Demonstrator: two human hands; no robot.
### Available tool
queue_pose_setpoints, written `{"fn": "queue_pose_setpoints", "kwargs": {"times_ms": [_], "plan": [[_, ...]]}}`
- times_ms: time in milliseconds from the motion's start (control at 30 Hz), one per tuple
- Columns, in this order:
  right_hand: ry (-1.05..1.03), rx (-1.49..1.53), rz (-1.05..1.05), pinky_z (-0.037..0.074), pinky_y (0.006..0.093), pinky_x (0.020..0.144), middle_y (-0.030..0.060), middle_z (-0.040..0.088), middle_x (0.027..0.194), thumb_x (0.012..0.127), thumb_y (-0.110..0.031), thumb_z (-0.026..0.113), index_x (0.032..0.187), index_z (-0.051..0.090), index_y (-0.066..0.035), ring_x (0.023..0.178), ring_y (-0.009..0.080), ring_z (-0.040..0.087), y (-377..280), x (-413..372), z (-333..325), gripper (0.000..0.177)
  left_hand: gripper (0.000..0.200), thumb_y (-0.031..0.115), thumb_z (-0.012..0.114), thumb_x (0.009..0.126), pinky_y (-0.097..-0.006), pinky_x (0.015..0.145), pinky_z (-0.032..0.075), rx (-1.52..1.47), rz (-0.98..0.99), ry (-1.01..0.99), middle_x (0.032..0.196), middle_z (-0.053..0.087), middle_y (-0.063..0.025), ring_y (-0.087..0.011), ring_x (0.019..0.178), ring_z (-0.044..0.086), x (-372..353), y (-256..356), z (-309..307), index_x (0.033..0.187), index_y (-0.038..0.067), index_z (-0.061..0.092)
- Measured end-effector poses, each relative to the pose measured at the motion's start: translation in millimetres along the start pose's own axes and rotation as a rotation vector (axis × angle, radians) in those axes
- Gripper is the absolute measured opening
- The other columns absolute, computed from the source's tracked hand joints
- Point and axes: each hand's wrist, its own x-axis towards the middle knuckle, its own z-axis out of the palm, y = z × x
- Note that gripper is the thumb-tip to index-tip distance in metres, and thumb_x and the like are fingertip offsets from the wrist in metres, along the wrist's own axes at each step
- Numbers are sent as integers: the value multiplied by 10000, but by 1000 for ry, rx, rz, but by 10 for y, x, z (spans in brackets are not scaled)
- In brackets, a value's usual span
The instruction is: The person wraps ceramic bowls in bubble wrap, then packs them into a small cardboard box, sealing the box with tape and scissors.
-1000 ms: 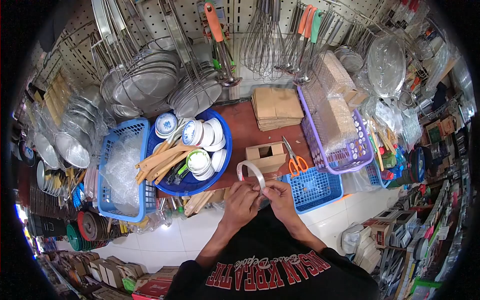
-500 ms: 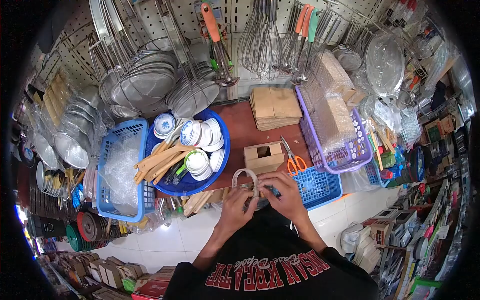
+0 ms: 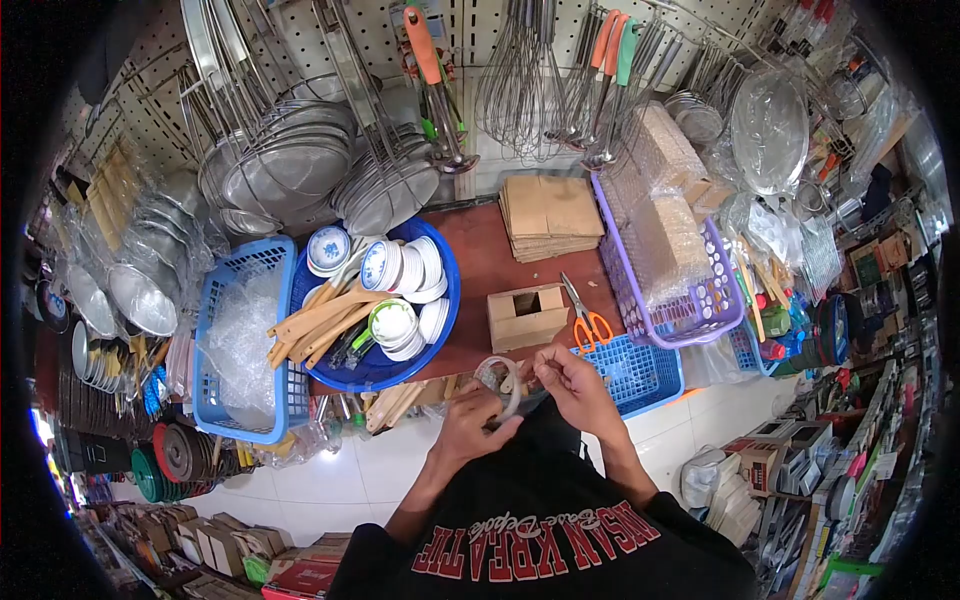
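Note:
My left hand (image 3: 468, 424) is closed around the lower left side of a roll of tape (image 3: 514, 388), which stands upright on its edge in the fingers. To its right, my right hand (image 3: 580, 392) is raised with thumb and fingertips pinched together, a little apart from the roll. What lies in that pinch is too small to make out. Just beyond the hands a small brown cardboard box (image 3: 527, 318) sits on the red-brown table, its top partly open. Scissors with orange handles (image 3: 588, 322) lie right of the box.
A blue round tub (image 3: 452, 300) with bowls and wooden-handled utensils stands left. Beside it is a light-blue basket (image 3: 268, 432) with bubble wrap. Flattened cardboard (image 3: 550, 215) is stacked behind. A purple basket (image 3: 625, 255) and a blue basket (image 3: 665, 370) stand right. Strainers and whisks hang above.
My right hand has drawn away from the tape roll to the right. My left hand has dropped slightly with the roll, which is now turned at a different angle.

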Motion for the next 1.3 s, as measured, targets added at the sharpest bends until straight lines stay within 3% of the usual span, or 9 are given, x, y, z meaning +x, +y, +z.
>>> {"fn": "queue_pose_setpoints", "kwargs": {"times_ms": [67,133,233,333,533,833,1300], "plan": [[-10,-47,19,510,279,784,81,665,973,1019,-105,536,1040,537,2,885,118,617,32,-1,-5,108,137,30,664,794,-381,729,485,-52,-178,-16,709,577,-135,-302,667,604,-42,13,25,889,13,566],[-29,-130,53,512,283,780,84,666,964,1020,-108,536,1045,544,5,886,123,624,44,0,-19,115,318,12,639,829,-369,814,505,-197,-434,-28,839,632,-148,-270,800,662,-39,104,55,1136,8,557],[-49,-170,23,516,296,766,88,672,959,1021,-132,541,1059,555,7,875,125,633,117,-11,20,145,644,2,631,865,-353,913,488,-406,-440,83,1152,594,-191,-247,1071,622,-28,87,152,1428,52,322],[-69,-225,72,518,308,759,97,675,953,1019,-165,552,1061,567,11,852,136,641,127,-27,58,181,703,-7,610,893,-362,922,484,-582,-637,-47,1306,482,-196,-253,1179,549,-38,51,134,1478,64,228],[-82,-243,86,515,308,745,103,679,934,1009,-178,568,1060,582,13,835,159,655,224,-24,52,198,651,53,578,967,-348,891,489,-420,-541,34,1200,507,-167,-212,1056,555,-27,41,228,1495,63,197],[-88,-216,119,515,302,752,99,681,939,999,-153,576,1059,591,15,839,152,653,270,-33,61,179,666,64,581,977,-333,858,498,-445,-594,51,1155,539,-160,-200,1040,555,-2,25,240,1510,50,182],[-94,-231,139,527,333,789,145,679,996,997,-187,566,1090,592,14,903,220,678,341,-22,51,223,576,73,598,968,-335,825,486,-304,-626,47,1115,506,-151,-237,1007,544,-46,-86,348,1472,41,321]]}}
